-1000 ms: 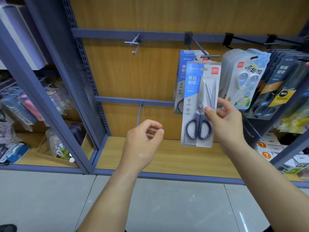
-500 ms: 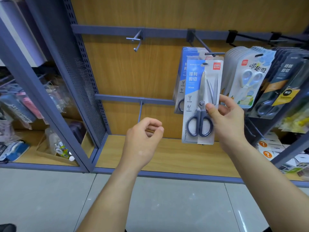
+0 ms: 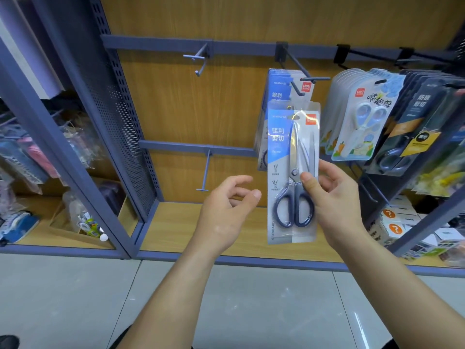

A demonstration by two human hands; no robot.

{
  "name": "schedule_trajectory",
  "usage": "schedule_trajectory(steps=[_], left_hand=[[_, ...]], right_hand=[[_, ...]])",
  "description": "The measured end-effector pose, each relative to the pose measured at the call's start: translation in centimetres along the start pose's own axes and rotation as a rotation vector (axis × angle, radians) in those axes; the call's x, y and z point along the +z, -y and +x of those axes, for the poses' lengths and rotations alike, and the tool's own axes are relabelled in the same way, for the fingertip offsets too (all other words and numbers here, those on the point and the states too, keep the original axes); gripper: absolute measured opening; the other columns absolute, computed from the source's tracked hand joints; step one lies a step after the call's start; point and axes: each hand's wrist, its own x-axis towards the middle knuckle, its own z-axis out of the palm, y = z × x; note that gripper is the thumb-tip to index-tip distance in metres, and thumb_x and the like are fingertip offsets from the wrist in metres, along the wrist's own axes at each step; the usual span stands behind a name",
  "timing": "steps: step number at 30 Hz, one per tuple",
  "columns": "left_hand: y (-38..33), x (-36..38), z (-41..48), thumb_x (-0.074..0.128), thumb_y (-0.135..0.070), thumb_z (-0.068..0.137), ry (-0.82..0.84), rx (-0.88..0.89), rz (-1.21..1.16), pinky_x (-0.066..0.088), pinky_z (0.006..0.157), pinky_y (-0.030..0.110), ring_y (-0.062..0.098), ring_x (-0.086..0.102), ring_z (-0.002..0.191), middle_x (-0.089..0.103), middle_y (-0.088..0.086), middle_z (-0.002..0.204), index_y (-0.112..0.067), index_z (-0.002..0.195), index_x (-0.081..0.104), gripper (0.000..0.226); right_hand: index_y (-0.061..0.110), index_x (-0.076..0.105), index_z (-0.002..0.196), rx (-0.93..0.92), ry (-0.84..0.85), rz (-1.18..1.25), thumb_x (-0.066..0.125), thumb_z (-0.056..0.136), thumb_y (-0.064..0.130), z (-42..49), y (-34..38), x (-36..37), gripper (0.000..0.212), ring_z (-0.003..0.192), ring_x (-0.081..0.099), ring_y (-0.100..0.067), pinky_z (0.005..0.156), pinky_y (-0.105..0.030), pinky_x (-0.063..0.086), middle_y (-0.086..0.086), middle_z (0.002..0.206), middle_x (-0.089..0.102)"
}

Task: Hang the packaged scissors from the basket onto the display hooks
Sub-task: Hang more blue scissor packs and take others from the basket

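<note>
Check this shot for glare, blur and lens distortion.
Head view: soft glare whitens the clear blister of the blue-carded scissors pack held by the right hand; the blue-grey shelf upright at left bows from the wide lens; dark packs at the right edge are blurred; a light streak glints on the grey floor tile.

Wood-grain back panel (image 3: 201, 109); blue-grey metal frame (image 3: 59, 149); perforated side panel (image 3: 120, 122); glossy grey tile floor (image 3: 75, 298)

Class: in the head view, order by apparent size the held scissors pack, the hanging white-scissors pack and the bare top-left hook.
1. held scissors pack, though it is nearer the camera, so its lead is unsure
2. white-scissors pack
3. bare top-left hook
</note>
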Motion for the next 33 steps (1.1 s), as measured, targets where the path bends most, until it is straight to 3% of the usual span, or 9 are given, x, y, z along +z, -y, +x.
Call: schedule_trajectory(steps=[3,7,13,18,22,24,27,31,33], left_hand=[[-0.2,0.9,0.0,0.073,-0.025,0.095,0.124,-0.045,-0.035,0.049,0.062,0.027,0.015,0.069,0.067,0.074,-0.003,0.081,-0.026,0.107,0.066,0.014],[-0.4,0.9,-0.2,0.072,-0.013,0.094,0.197,-0.069,-0.043,0.048,0.052,0.023,0.014,0.064,0.055,0.070,0.002,0.068,-0.014,0.087,0.067,0.008],[0.1,0.6,-0.4,0.070,-0.002,0.094,0.176,-0.105,-0.123,0.059,0.067,0.025,0.013,0.066,0.067,0.073,0.006,0.075,-0.011,0.094,0.072,0.009],[0.4,0.6,-0.8,0.068,0.010,0.090,0.165,-0.123,-0.178,0.060,0.079,0.023,0.009,0.071,0.078,0.077,-0.005,0.080,-0.016,0.098,0.071,0.028],[0.5,0.8,-1.3,0.065,0.005,0.094,0.147,-0.170,-0.228,0.061,0.077,0.028,0.015,0.072,0.087,0.077,0.002,0.095,-0.013,0.108,0.070,0.024],[0.1,0.9,-1.8,0.063,-0.010,0.100,0.178,-0.222,-0.174,0.062,0.067,0.030,0.019,0.072,0.078,0.077,0.005,0.094,-0.010,0.110,0.069,0.012],[0.3,1.2,-2.3,0.066,-0.019,0.099,0.236,-0.238,-0.114,0.060,0.059,0.031,0.023,0.069,0.072,0.075,0.023,0.094,-0.003,0.105,0.069,0.017],[0.7,1.5,-2.0,0.071,-0.013,0.095,0.199,-0.168,-0.098,0.061,0.076,0.045,0.025,0.072,0.080,0.077,0.021,0.095,-0.011,0.100,0.073,0.005],[0.8,1.6,-1.7,0.071,-0.010,0.095,0.175,-0.152,-0.099,0.060,0.077,0.044,0.023,0.071,0.078,0.078,0.018,0.092,-0.014,0.098,0.074,0.005]], right_hand=[[0.017,0.067,0.122,-0.006,0.009,0.011,0.065,0.099,0.009,-0.4,0.2,0.1,0.025,0.086,0.077,-0.015,0.073,-0.028,0.062,0.004,0.094,0.081],[0.019,0.069,0.113,0.006,0.009,0.020,0.066,0.098,0.009,-0.8,0.2,0.1,0.018,0.081,0.077,-0.012,0.069,-0.025,0.061,0.005,0.090,0.081],[0.018,0.068,0.106,0.130,0.042,0.097,0.069,0.095,0.007,-1.2,-0.4,0.0,0.016,0.084,0.078,-0.017,0.070,-0.028,0.063,0.001,0.093,0.081],[0.014,0.068,0.102,0.203,0.055,0.138,0.073,0.091,0.003,-1.3,-0.8,-0.3,0.017,0.086,0.077,-0.022,0.073,-0.034,0.062,-0.004,0.094,0.080],[0.013,0.068,0.101,0.223,0.072,0.168,0.074,0.089,0.001,-1.5,-0.8,-0.4,0.018,0.087,0.077,-0.026,0.076,-0.039,0.061,-0.008,0.096,0.080],[0.012,0.068,0.101,0.218,0.079,0.173,0.074,0.089,0.000,-1.7,-0.8,-0.4,0.019,0.085,0.077,-0.025,0.075,-0.039,0.062,-0.008,0.095,0.080],[0.011,0.068,0.101,0.206,0.074,0.167,0.074,0.088,-0.002,-1.9,-0.9,-0.3,0.019,0.083,0.077,-0.022,0.074,-0.035,0.062,-0.007,0.093,0.080],[0.010,0.067,0.108,0.166,0.082,0.165,0.072,0.091,0.000,-2.2,-1.0,-0.3,0.020,0.091,0.077,-0.022,0.077,-0.034,0.062,-0.007,0.098,0.080],[0.009,0.067,0.112,0.133,0.103,0.130,0.071,0.093,0.003,-2.4,-1.1,-0.4,0.020,0.097,0.076,-0.019,0.080,-0.030,0.062,-0.004,0.103,0.079]])
